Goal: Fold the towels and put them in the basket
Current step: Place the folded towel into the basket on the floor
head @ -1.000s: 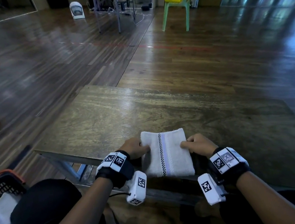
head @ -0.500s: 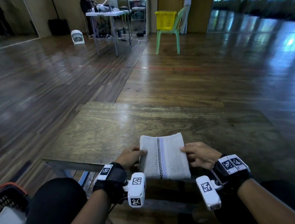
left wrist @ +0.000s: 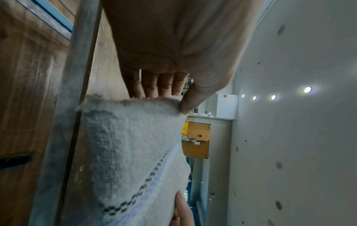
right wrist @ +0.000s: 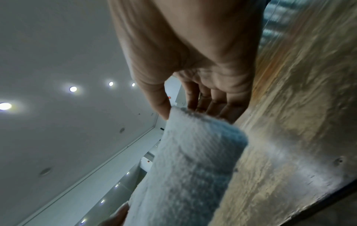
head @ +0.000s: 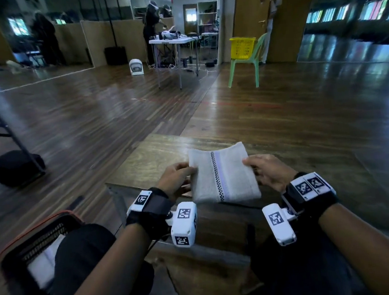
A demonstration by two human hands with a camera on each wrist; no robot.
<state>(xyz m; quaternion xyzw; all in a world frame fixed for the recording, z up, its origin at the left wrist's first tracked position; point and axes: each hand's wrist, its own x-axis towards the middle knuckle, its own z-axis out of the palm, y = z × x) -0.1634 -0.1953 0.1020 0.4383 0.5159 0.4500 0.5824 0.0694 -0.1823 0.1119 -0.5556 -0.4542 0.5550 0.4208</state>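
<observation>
The folded towel [head: 223, 175] has come up off the bench [head: 155, 156]; left hand [head: 175, 179] and right hand [head: 267, 171] each pinch a side; the basket [head: 15, 262] at the near left is next, I think.

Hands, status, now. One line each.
Left hand: closed on the folded towel, pinching its left edge, thumb on top.
Right hand: closed on the same towel, pinching its right edge.

There is one folded towel [head: 223, 175] in the middle, two hands, one dark basket [head: 41, 237] at lower left, one yellow basket [head: 242, 47] and one green chair [head: 250, 68] at top.
</observation>
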